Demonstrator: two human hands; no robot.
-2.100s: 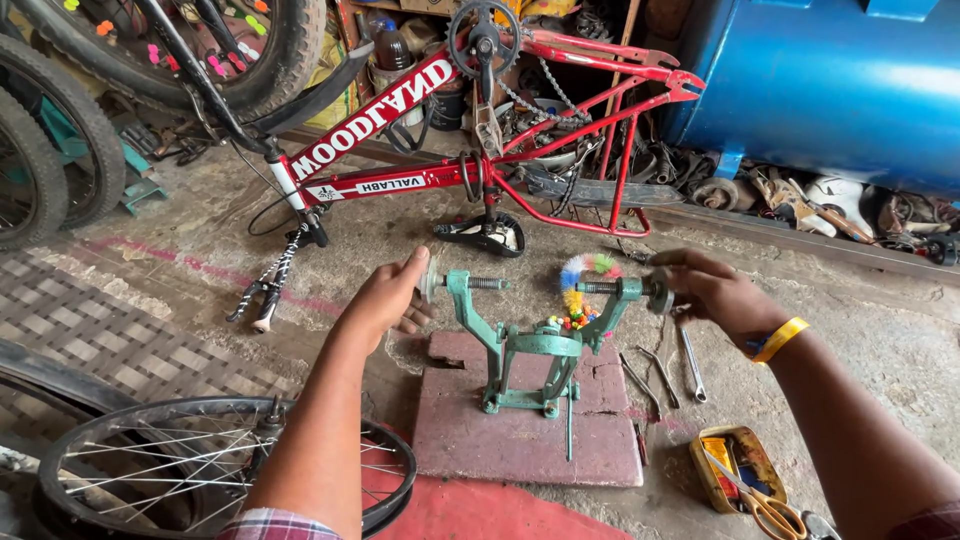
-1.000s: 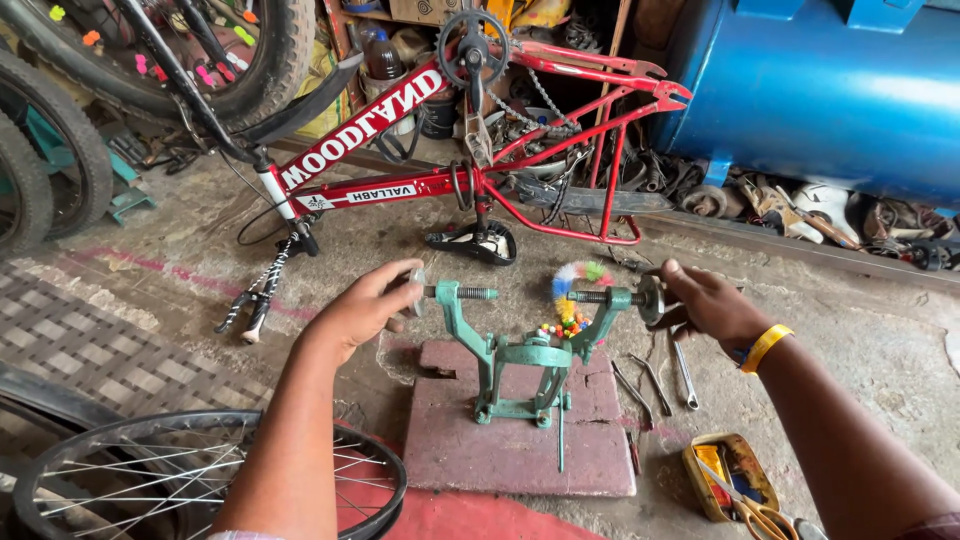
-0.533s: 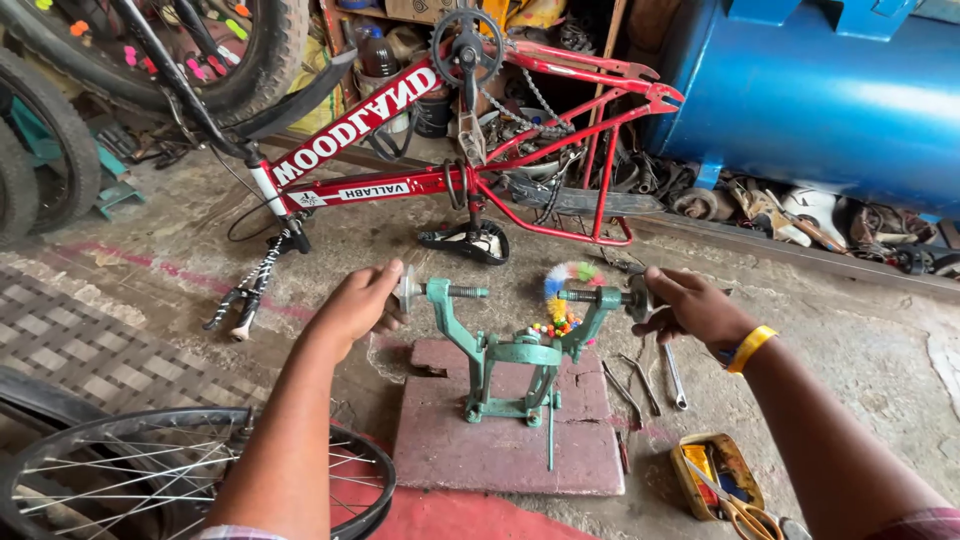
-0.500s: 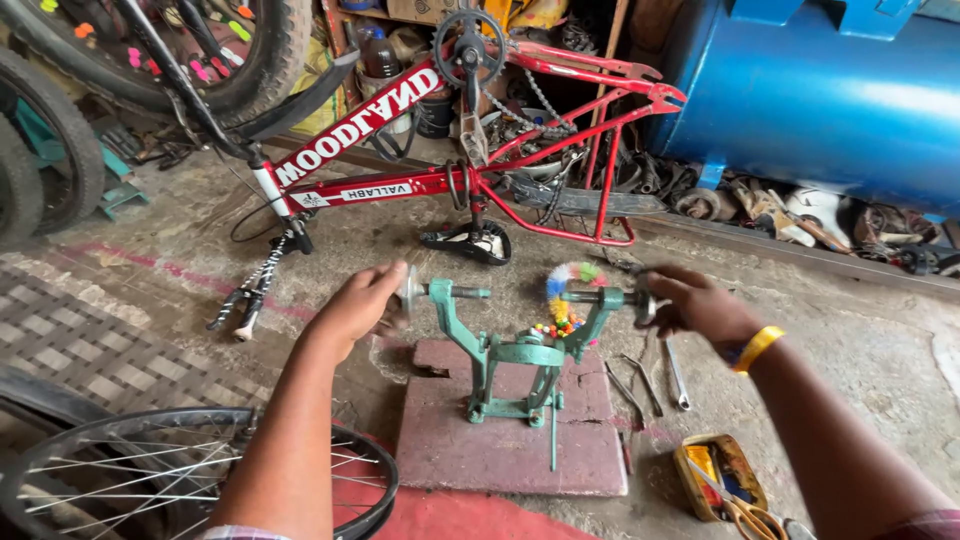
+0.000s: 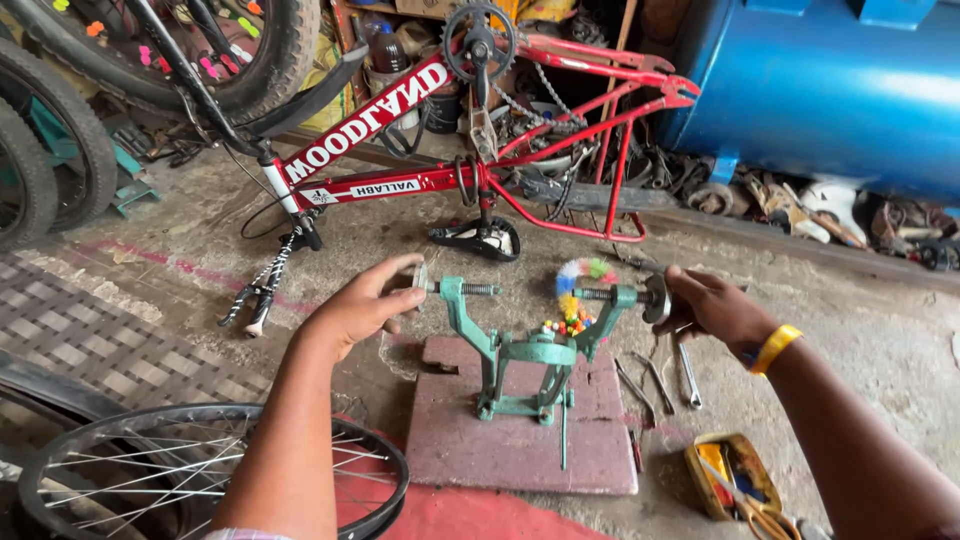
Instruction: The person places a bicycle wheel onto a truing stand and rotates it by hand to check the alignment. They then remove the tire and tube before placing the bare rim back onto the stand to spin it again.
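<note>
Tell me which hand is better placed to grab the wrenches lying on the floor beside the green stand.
Right, most likely. The right hand sits at the green stand's right knob, directly above the wrenches. The left hand is across the stand at the other knob.

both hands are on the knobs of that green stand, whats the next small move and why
Probably turn both knobs outward to widen the gap. The left hand and right hand each grip an end knob of the green truing stand, its two screw tips stand apart with nothing clamped between them, and a spoked wheel lies on the floor beside it.

Soft even daylight, faint shadows, sharp focus, slight wide-angle edge distortion
</note>
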